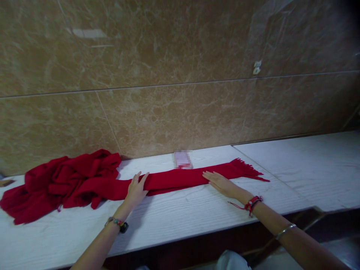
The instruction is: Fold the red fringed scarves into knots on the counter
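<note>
Where the white wood-grain bench [180, 213] is met by the tiled wall [168, 45] along its back edge, a red scarf [174, 180] is laid out lengthwise, roughly parallel to that edge. Toward the left part of the bench the cloth is bunched into a loose, crumpled heap [75, 180], its upper folds brought close to the back edge. From the heap a narrow, folded strip is stretched to the right, and it is ended by a fringe [247, 170] that is laid near, and partly across, a seam in the bench top.

By the left hand [137, 189] the strip is touched near the heap, palm down, with the fingers spread and the thumb held apart. By the right hand [221, 183] it is touched nearer the fringe, the hand laid flat with its fingers close together. Nothing is seen to be pinched by either. Both forearms are reached in over the front edge. A beaded bracelet [118, 224] is worn on the left wrist; on the right arm are worn a red cord bracelet [253, 204] and a metal bangle [285, 231].

Between the strip and the back edge a pale pink item [182, 159] is placed; it is pixelated, so what it is cannot be told.
</note>
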`<state>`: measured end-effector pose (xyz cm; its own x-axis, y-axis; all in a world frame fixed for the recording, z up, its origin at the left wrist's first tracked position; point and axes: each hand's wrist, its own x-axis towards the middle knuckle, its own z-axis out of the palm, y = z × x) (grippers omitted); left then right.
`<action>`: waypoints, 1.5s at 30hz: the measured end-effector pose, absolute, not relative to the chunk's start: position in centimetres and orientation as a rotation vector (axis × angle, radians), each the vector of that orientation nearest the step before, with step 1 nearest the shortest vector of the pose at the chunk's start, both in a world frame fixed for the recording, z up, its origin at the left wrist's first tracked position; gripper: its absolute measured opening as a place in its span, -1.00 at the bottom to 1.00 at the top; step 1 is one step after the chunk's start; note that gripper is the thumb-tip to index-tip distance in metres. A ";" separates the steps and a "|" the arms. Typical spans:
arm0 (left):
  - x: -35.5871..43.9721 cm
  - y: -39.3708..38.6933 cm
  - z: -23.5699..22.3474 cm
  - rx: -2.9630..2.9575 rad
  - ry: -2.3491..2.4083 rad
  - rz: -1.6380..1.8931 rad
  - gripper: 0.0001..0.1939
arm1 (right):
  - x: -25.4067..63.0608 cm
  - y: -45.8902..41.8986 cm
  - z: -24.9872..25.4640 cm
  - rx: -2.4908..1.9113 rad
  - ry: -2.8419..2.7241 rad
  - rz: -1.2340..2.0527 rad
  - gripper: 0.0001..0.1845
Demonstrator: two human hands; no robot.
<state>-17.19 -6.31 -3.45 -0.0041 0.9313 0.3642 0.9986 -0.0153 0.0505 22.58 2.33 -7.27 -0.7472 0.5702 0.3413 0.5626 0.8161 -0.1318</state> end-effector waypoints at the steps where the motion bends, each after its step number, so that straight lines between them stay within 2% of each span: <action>1: -17.4 -6.5 -3.4 -2.002 -2.046 -0.445 -0.32 | 22.6 2.3 -7.3 -0.856 -2.630 0.024 -0.53; 5: -18.1 -8.3 -2.6 -1.911 -1.899 -0.518 -0.36 | 22.6 2.3 -7.4 -0.870 -2.609 0.020 -0.53; 9: -17.9 -10.4 -1.6 -2.077 -1.512 -0.495 -0.75 | 22.6 2.3 -7.3 -0.857 -2.620 0.009 -0.53; 11: -17.2 -10.9 -1.4 -2.195 -1.373 -0.412 -0.83 | 22.6 2.3 -7.3 -0.860 -2.625 0.005 -0.53; 21: -14.1 -8.7 -1.1 -2.212 -1.299 -0.365 -0.79 | 22.6 2.1 -7.3 -0.862 -2.608 0.026 -0.52; 26: -15.9 -9.4 0.1 -2.180 -1.245 -0.318 -0.80 | 22.5 1.9 -6.9 -0.880 -2.646 -0.004 -0.53; 33: -17.6 -11.8 0.7 -2.110 -1.443 -0.402 -0.82 | 22.5 2.3 -7.3 -0.898 -2.637 -0.006 -0.53; 45: -12.4 -8.7 -0.7 -2.224 -1.095 -0.310 -0.86 | 22.4 2.2 -7.4 -0.890 -2.597 0.011 -0.54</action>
<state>-12.44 -8.67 -0.70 0.6264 0.6280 0.4618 0.7768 -0.4542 -0.4362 22.42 2.22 -7.39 -0.7203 0.5913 0.3627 0.5882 0.7978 -0.1326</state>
